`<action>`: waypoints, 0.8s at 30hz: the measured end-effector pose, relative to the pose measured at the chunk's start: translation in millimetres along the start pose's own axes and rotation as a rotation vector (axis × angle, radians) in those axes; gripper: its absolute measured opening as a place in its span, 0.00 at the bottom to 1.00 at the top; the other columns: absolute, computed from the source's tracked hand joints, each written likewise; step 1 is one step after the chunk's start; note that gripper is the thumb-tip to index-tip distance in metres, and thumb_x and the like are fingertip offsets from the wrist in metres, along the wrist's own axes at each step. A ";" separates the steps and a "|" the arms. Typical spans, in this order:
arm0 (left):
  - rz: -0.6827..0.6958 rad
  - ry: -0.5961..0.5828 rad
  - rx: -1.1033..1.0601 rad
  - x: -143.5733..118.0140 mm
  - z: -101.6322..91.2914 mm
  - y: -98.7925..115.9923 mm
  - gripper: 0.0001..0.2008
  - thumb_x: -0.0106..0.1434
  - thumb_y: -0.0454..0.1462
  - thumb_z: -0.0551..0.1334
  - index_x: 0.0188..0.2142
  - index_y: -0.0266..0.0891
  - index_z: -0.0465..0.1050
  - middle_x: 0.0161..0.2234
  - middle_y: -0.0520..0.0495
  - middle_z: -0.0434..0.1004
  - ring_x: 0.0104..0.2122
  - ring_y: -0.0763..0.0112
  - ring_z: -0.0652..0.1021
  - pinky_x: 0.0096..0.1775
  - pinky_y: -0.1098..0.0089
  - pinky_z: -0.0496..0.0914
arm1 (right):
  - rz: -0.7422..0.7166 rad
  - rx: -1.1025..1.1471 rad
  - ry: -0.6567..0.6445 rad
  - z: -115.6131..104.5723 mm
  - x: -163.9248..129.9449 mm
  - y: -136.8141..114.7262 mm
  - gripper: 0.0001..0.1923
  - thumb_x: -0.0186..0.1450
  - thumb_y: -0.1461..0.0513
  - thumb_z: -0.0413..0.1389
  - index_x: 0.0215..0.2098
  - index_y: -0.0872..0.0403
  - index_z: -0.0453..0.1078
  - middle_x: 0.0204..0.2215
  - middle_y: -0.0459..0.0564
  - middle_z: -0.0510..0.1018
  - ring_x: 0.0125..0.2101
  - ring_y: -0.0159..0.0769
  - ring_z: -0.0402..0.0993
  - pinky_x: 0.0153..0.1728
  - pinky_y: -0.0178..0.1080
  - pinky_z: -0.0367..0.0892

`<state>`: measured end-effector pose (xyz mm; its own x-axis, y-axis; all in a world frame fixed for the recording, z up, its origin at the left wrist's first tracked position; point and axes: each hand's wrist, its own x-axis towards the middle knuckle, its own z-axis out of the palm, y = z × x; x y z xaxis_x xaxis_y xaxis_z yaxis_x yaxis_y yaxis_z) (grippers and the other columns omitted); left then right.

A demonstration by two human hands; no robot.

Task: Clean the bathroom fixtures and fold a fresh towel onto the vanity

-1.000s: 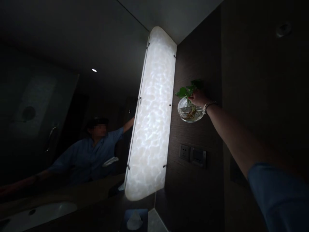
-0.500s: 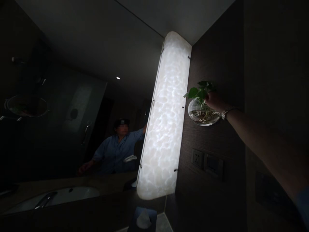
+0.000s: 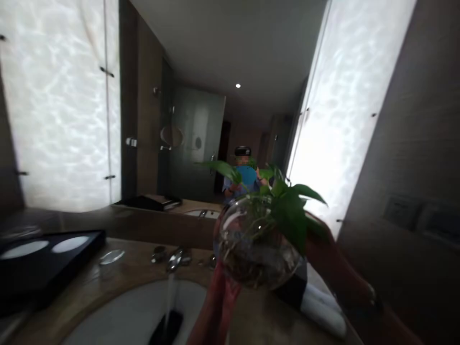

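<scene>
A round glass vase [image 3: 257, 251] with water, roots and a green leafy plant [image 3: 283, 201] is held in front of me, above the right edge of a white sink [image 3: 118, 316]. My left hand [image 3: 219, 299] supports the vase from below. My right hand [image 3: 323, 254] grips it from the right side, partly hidden behind the leaves; a watch sits on that wrist. A thin stream of water runs from the chrome tap [image 3: 175, 261] into the sink.
A black tray [image 3: 43, 268] with white dishes lies on the counter at left, a small glass item [image 3: 110, 257] beside it. A wide mirror [image 3: 201, 143] ahead shows my reflection. Lit wall panels [image 3: 57, 105] flank it. Rolled white towels [image 3: 319, 309] lie at right, sockets [image 3: 417, 215] above.
The vase has come off its wall mount at upper right and now sits low in front of me over the sink. My left hand has joined underneath it. The view dropped and brightened.
</scene>
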<state>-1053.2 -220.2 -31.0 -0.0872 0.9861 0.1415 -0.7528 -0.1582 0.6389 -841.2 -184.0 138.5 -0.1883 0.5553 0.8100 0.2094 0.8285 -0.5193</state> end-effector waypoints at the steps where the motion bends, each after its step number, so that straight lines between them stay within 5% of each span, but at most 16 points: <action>1: 0.011 0.051 -0.038 -8.1 -10.5 10.9 0.46 0.50 0.66 0.66 0.63 0.51 0.67 0.67 0.45 0.64 0.69 0.44 0.58 0.64 0.45 0.64 | 0.047 0.061 -0.017 39.4 -22.4 6.0 0.14 0.65 0.47 0.60 0.41 0.47 0.73 0.32 0.49 0.82 0.32 0.43 0.80 0.34 0.45 0.80; 3: -0.017 0.163 -0.043 -24.4 -43.6 35.6 0.44 0.57 0.69 0.55 0.66 0.51 0.64 0.67 0.46 0.64 0.70 0.47 0.57 0.62 0.42 0.64 | 0.112 0.108 -0.062 106.9 -62.1 11.8 0.15 0.69 0.47 0.54 0.41 0.48 0.72 0.32 0.51 0.82 0.33 0.43 0.81 0.34 0.44 0.80; 5: -0.093 0.243 -0.030 -44.1 -90.5 62.5 0.41 0.64 0.66 0.49 0.67 0.46 0.62 0.66 0.44 0.65 0.70 0.50 0.56 0.63 0.43 0.63 | 0.128 0.048 -0.179 150.2 -94.7 15.7 0.15 0.70 0.49 0.52 0.44 0.49 0.73 0.37 0.54 0.83 0.39 0.47 0.82 0.39 0.47 0.81; 9: -0.220 0.407 -0.079 -83.3 -191.2 109.3 0.32 0.70 0.56 0.49 0.69 0.50 0.57 0.64 0.48 0.69 0.68 0.57 0.63 0.67 0.54 0.60 | 0.006 -0.206 -0.349 176.0 -141.7 28.9 0.13 0.69 0.57 0.55 0.51 0.40 0.72 0.46 0.54 0.81 0.46 0.50 0.80 0.43 0.53 0.80; 12: -0.297 0.497 -0.029 -97.3 -241.3 128.1 0.31 0.72 0.52 0.51 0.69 0.43 0.58 0.60 0.45 0.75 0.64 0.57 0.69 0.66 0.56 0.62 | -0.060 -0.350 -0.446 196.9 -159.1 27.9 0.20 0.67 0.62 0.55 0.56 0.38 0.69 0.49 0.55 0.79 0.50 0.51 0.77 0.51 0.58 0.76; 17: -0.481 0.558 0.016 -95.3 -269.4 138.9 0.34 0.72 0.49 0.54 0.67 0.26 0.59 0.50 0.35 0.81 0.57 0.56 0.76 0.63 0.58 0.66 | -0.095 -0.375 -1.054 274.4 -159.1 20.8 0.43 0.58 0.71 0.58 0.70 0.54 0.55 0.68 0.59 0.64 0.69 0.48 0.55 0.72 0.59 0.45; 20: -0.529 0.566 -0.028 -94.8 -276.3 139.8 0.35 0.72 0.50 0.53 0.68 0.24 0.57 0.49 0.34 0.82 0.55 0.55 0.78 0.61 0.58 0.69 | -0.036 -0.376 -1.158 297.3 -160.2 36.3 0.49 0.54 0.68 0.62 0.72 0.58 0.50 0.71 0.63 0.57 0.71 0.50 0.49 0.72 0.59 0.40; 24: -0.534 0.499 -0.047 -96.8 -287.3 136.1 0.39 0.69 0.53 0.56 0.69 0.25 0.55 0.50 0.33 0.81 0.55 0.51 0.78 0.61 0.57 0.69 | 0.040 -0.328 -1.175 300.4 -178.1 64.9 0.57 0.52 0.66 0.65 0.74 0.56 0.42 0.71 0.66 0.55 0.71 0.53 0.50 0.71 0.61 0.42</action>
<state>-1334.7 -322.5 -174.9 0.0209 0.8357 -0.5489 -0.8020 0.3418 0.4899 -1082.4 -207.5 -121.3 -0.8937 0.4475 -0.0325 0.4349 0.8464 -0.3074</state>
